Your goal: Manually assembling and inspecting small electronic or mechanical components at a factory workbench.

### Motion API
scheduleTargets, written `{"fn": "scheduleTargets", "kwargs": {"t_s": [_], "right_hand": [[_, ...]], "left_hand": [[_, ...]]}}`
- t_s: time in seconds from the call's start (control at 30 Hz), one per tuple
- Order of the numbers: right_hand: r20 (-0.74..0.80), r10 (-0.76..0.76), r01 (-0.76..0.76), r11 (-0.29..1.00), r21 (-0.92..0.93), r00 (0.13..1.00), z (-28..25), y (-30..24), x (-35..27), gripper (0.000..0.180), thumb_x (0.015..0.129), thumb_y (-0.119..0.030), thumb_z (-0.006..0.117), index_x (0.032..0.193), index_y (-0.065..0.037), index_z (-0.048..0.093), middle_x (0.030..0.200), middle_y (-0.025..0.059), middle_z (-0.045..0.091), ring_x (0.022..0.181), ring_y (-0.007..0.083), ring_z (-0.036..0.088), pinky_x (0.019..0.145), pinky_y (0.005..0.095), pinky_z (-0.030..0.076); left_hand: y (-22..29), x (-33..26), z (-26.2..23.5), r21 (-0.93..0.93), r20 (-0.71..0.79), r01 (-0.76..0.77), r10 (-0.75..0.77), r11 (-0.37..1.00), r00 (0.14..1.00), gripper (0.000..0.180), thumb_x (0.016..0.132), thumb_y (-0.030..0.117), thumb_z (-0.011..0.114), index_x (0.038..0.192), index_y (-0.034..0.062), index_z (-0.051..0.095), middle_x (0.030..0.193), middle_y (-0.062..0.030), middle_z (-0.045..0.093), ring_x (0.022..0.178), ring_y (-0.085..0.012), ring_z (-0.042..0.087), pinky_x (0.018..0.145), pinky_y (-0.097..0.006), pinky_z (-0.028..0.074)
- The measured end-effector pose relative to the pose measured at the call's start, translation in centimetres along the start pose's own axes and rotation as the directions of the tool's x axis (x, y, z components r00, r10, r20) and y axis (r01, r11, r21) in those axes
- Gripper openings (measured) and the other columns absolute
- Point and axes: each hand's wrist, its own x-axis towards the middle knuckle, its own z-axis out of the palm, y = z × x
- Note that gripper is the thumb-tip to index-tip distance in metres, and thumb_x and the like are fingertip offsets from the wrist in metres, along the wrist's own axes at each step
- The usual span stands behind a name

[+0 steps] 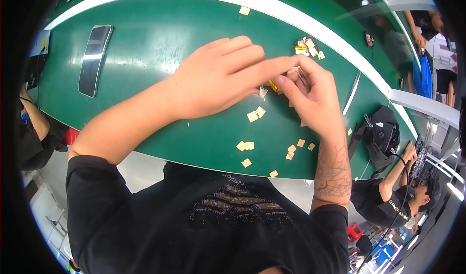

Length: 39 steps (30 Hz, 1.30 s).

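Over the green table (145,21), my two hands meet at the fingertips. My right hand (316,97) is curled, its thumb and index finger closed on a small piece that is mostly hidden. A bit of shiny yellow material (273,86) shows beside the right thumb. My left hand (218,77) reaches across from the left, index finger touching the right fingertips; its other fingers are bent together, and what they grip, if anything, is hidden. Small pale-yellow squares (252,116) lie scattered below and around the hands.
A black and yellow small part (301,49) with pale squares on it lies beyond my right hand. A smartphone (94,60) rests at the left. To the right are a white strip (351,93) and a black bag (381,135). Another person (388,201) works at the right.
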Motion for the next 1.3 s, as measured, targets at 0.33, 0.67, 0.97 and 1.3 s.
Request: {"fn": "scheduleTargets", "kwargs": {"t_s": [0.33,0.67,0.97,1.3], "right_hand": [[0.034,0.018,-0.022,0.994,0.107,0.999,0.4,0.2,-0.1,0.019,0.094,-0.002,0.081,0.108,-0.002,0.068,0.068,-0.0044,0.060,0.057,0.0004,0.039,0.051,0.0246,0.029],[-0.038,-0.004,0.005,1.000,0.026,0.999,-0.6,0.3,-0.2,0.021,0.112,-0.014,0.057,0.101,-0.001,0.069,0.069,-0.0004,0.056,0.063,0.0063,0.048,0.057,0.0275,0.041],[-0.104,-0.016,0.004,0.994,-0.108,0.994,0.1,0.2,0.0,0.008,0.106,-0.009,0.067,0.108,-0.002,0.067,0.069,-0.0006,0.057,0.059,0.0060,0.044,0.055,0.0279,0.038],[-0.004,0.066,-0.064,0.988,0.138,0.998,0.6,0.3,-0.2,0.011,0.098,0.002,0.073,0.109,0.000,0.069,0.075,-0.0023,0.061,0.062,0.0031,0.044,0.055,0.0255,0.036]], "left_hand": [[0.6,0.2,0.1,0.077,-0.046,-0.042,0.045,0.996,0.998,0.077,0.072,0.013,0.088,0.146,0.0093,0.065,0.092,-0.0060,0.062,0.083,-0.0282,0.062,0.072,-0.041,0.053],[-0.1,-0.3,0.2,0.023,0.066,0.109,-0.110,0.994,0.992,0.084,0.076,0.014,0.090,0.154,0.0145,0.056,0.100,-0.0087,0.064,0.091,-0.0322,0.065,0.080,-0.044,0.055],[-0.4,-0.3,0.2,-0.062,0.053,0.106,-0.103,0.992,0.993,0.082,0.077,0.016,0.091,0.152,0.0147,0.057,0.101,-0.0090,0.068,0.092,-0.0308,0.068,0.081,-0.043,0.057],[-0.4,-0.3,0.1,-0.047,0.036,0.095,-0.094,0.994,0.995,0.068,0.077,0.021,0.092,0.139,0.0134,0.065,0.104,-0.0087,0.068,0.094,-0.0322,0.068,0.081,-0.044,0.057]]}}
